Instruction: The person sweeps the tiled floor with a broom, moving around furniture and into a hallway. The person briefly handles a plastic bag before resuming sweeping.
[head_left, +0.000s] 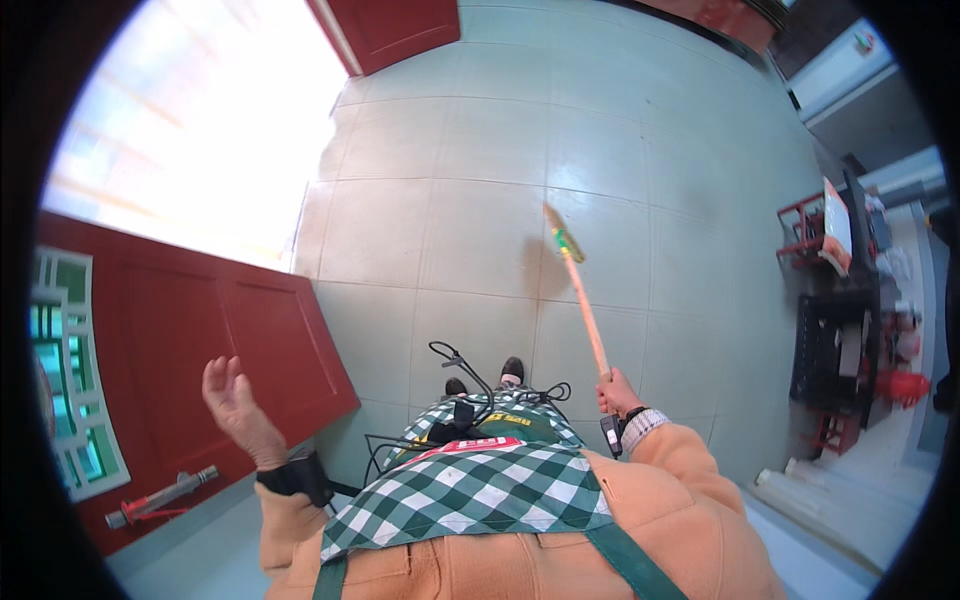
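Observation:
My right hand (618, 393) grips the end of a long wooden handle (587, 311). At the handle's far end is a broom head (564, 232) with yellowish bristles and a green and yellow binding. It is over the tiled floor (480, 232), ahead of my feet; whether it touches the tiles I cannot tell. My left hand (238, 409) is raised with nothing in it, fingers apart, in front of the red door (202, 330) at left. A black strap sits on each wrist. Black cables hang over my green checked apron (480, 487).
Bright light fills the open doorway (202, 127); a second red door leaf (405, 34) is at its far side. Along the right stand a red stool (801, 231), a black crate-like stand (814, 352) and pale rolled sheets (814, 495). A metal door handle set (161, 496) is at lower left.

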